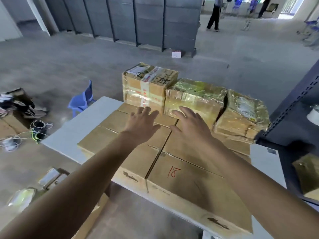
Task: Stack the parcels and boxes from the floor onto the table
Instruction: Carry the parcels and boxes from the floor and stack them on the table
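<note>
A white table (72,133) carries a layer of flat cardboard boxes; the nearest one (193,187) bears a red "18". On the far part of that layer stand three taped parcels: a tall box with red-printed tape (146,87), a film-wrapped box (195,99) in the middle, and a crumpled wrapped parcel (241,116) on the right. My left hand (143,123) reaches out with straight fingers just before the tall box. My right hand (191,123) is spread open at the front face of the middle wrapped box. Neither hand holds anything.
More parcels (51,176) and a wrapped package (22,197) lie on the floor at the lower left. A blue plastic chair (82,99) stands beyond the table's left corner. Cables (15,140) and boxes sit at far left. A dark metal rack (296,107) borders the right. A person walks far behind.
</note>
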Demonstrator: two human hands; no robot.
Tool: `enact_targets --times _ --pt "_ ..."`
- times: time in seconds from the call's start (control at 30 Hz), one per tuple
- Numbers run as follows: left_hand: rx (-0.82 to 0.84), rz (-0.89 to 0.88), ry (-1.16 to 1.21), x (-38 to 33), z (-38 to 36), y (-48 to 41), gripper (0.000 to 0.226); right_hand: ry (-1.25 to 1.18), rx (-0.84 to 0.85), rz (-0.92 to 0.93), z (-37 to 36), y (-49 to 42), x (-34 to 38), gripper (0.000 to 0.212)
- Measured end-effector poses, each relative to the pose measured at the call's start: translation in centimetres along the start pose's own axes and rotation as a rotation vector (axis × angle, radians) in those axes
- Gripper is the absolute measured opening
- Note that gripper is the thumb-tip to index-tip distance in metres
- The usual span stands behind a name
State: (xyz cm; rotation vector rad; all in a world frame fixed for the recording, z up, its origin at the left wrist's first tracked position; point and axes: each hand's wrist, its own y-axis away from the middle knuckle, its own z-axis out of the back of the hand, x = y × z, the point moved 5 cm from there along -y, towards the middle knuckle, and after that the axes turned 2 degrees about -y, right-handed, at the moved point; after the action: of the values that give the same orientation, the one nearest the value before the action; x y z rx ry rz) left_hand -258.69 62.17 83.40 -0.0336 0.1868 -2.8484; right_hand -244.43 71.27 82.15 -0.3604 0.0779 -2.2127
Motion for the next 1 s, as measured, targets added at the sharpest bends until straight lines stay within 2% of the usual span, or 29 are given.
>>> enact_targets --times 0.27,0.53,0.73,1.0 --pt "0.005 0.203 0.039 15.2 -1.0 14.1 0.058 -0.046 0.102 0.134 -6.1 1.2 17.5 0.058" --pt "0.055 0.406 0.079 29.0 -2.4 29.4 0.056 -0.147 0.25 0.262 -15.3 3.1 35.6 0.056" --pt "0.127 0.54 0.116 35.6 -5.5 35.7 0.054 -0.204 0.368 0.328 -21.8 3.4 42.3 0.06" --pt "0.267 0.688 0.117 44.6 -11.2 38.1 0.051 -0.191 0.529 0.344 -32.3 -1.6 46.5 0.062"
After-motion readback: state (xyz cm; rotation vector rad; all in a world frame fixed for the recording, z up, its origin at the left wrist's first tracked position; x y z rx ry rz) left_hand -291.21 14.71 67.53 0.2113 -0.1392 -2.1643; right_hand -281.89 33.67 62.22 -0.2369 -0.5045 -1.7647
